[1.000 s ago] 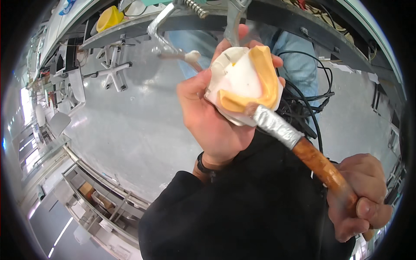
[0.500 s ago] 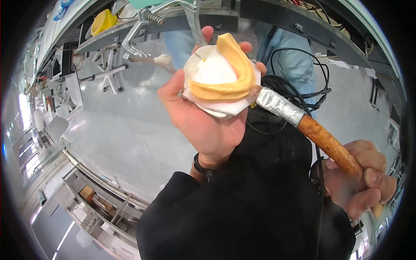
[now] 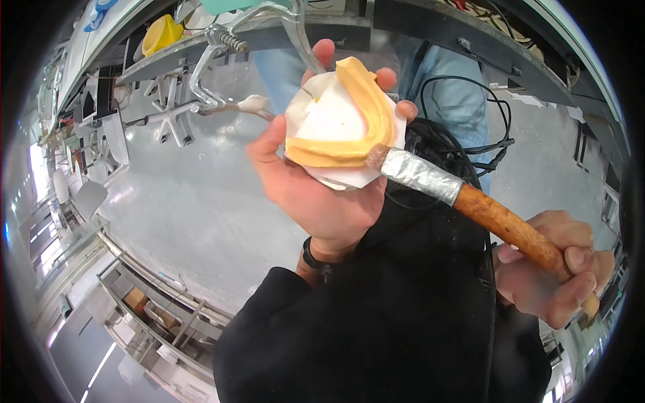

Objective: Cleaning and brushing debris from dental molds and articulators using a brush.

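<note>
My left hand (image 3: 319, 208) cups a white dental plaster cast (image 3: 326, 127) from below, its fingers curled round the far edge and the thumb on the left side. A glossy yellow-orange horseshoe-shaped wax rim (image 3: 377, 111) sits on top of the cast. In my right hand (image 3: 561, 265), at the lower right, is a brush (image 3: 494, 215) with a brown wooden handle and a silver foil-wrapped neck. Its short brown bristles touch the front outer curve of the wax rim.
A metal articulated frame (image 3: 218, 43) hangs off the bench edge (image 3: 322, 39) beyond my left hand. Black cables (image 3: 463, 148) lie over my lap on the right. A yellow bowl (image 3: 161, 35) stands on the bench at the far left. An office chair base (image 3: 168, 111) is on the floor.
The brush tip has moved left and slightly nearer along the wax rim, with my right hand shifting a little up and left. The cast has turned slightly in my left hand.
</note>
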Motion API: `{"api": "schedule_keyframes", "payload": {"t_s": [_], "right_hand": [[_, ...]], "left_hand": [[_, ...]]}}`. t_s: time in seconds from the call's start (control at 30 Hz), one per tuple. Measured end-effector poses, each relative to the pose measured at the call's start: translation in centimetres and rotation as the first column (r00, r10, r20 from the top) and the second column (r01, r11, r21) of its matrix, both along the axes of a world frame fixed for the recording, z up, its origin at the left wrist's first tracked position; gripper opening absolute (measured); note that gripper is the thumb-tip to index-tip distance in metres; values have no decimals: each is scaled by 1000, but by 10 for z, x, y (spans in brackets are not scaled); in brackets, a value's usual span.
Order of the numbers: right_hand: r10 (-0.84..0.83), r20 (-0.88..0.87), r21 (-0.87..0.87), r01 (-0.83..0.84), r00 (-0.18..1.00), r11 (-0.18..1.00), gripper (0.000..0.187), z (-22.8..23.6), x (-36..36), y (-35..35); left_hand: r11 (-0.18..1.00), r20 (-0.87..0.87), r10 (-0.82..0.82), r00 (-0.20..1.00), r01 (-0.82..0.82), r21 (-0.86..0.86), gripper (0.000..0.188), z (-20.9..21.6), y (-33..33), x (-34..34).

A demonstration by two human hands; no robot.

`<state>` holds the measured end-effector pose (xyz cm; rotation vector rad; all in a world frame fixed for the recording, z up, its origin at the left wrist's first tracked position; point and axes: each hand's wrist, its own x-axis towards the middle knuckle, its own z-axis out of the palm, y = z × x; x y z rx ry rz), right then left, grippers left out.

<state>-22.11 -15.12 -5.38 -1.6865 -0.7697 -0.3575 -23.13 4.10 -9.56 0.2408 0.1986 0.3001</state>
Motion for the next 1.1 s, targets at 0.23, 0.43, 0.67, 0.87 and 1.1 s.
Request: {"api": "schedule_keyframes", "payload": {"t_s": [0.23, 0.43, 0.67, 0.87, 1.1], "right_hand": [[-171, 102, -81, 180, 980, 980, 29, -2, -2, -10], [102, -30, 139, -97, 994, 985, 31, -1, -3, -2], [391, -77, 231, -365, 917, 902, 26, 7, 3, 6], [65, -53, 215, -52, 996, 975, 25, -2, -4, -1], [232, -92, 138, -218, 968, 966, 24, 11, -2, 1]], "left_hand": [[995, 98, -71, 993, 78, -69, 67, 4, -3, 2], [997, 130, -18, 991, 28, -73, 66, 0, 1, 0], [995, 182, -20, 983, 37, -94, 65, -2, 1, 2], [987, 149, -124, 981, 137, -79, 70, 2, -1, 5], [986, 142, -128, 982, 110, 125, 76, -3, 4, -3]]}}
